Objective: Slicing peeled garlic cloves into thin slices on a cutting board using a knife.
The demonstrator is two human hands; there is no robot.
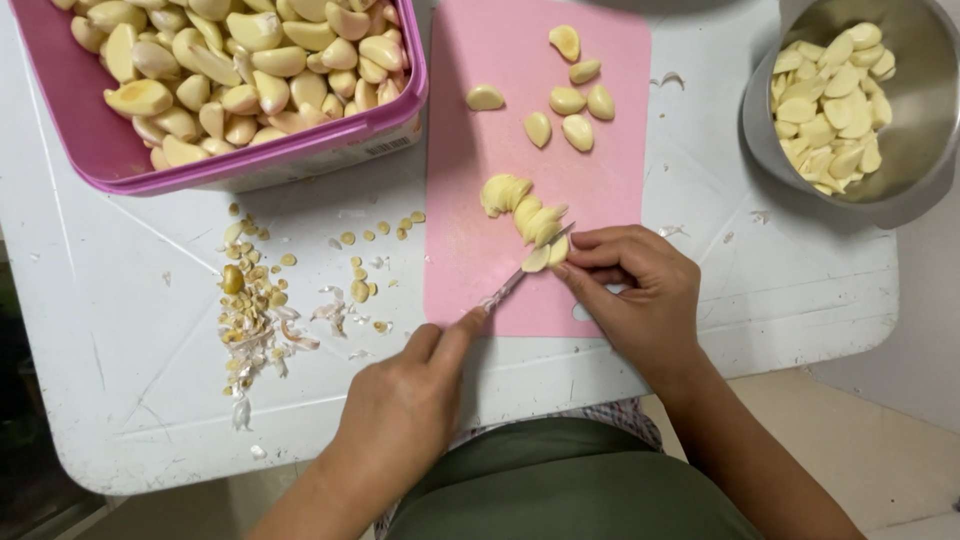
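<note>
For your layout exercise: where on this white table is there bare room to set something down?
Bare patches: the white table left of the garlic scraps, and between the pink cutting board and steel bowl. Crowded: mid-board, where left hand with knife and right hand slice garlic.

Left hand [405, 400] fisted, forefinger extended; right hand [640, 295] with curled fingers [590, 262].

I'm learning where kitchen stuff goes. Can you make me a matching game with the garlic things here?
Things:
1. tub
2. bowl
3. board
4. peels

Places or states:
A. under the knife, with slices on it
B. on the white table, left of the board
C. top right, holds cut pieces
D. top left, full of whole cloves

Pairs: 1-D, 2-C, 3-A, 4-B
</note>
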